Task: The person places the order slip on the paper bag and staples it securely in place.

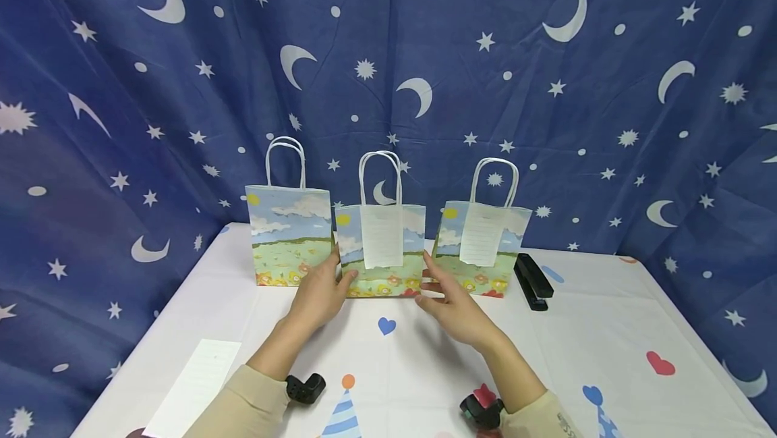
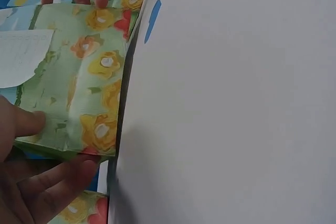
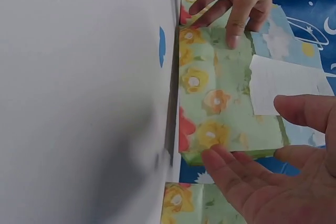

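Three paper gift bags printed with sky, grass and flowers stand in a row, white handles up. My left hand (image 1: 318,293) holds the left edge of the middle gift bag (image 1: 385,283), thumb on its front and fingers along its side. With fairly straight fingers, my right hand (image 1: 455,306) touches that bag's right side; its thumb (image 3: 302,109) stands out in front. A lined white paper (image 1: 382,239) hangs on the middle bag's front. The right gift bag (image 1: 449,242) carries a similar lined paper (image 1: 481,235). No paper shows on the left gift bag (image 1: 288,229).
A black stapler (image 1: 533,281) lies right of the bags. One loose lined paper sheet (image 1: 197,384) is at the table's front left. The white patterned tablecloth (image 1: 607,330) meets a blue star-and-moon curtain (image 1: 485,53) behind the bags.
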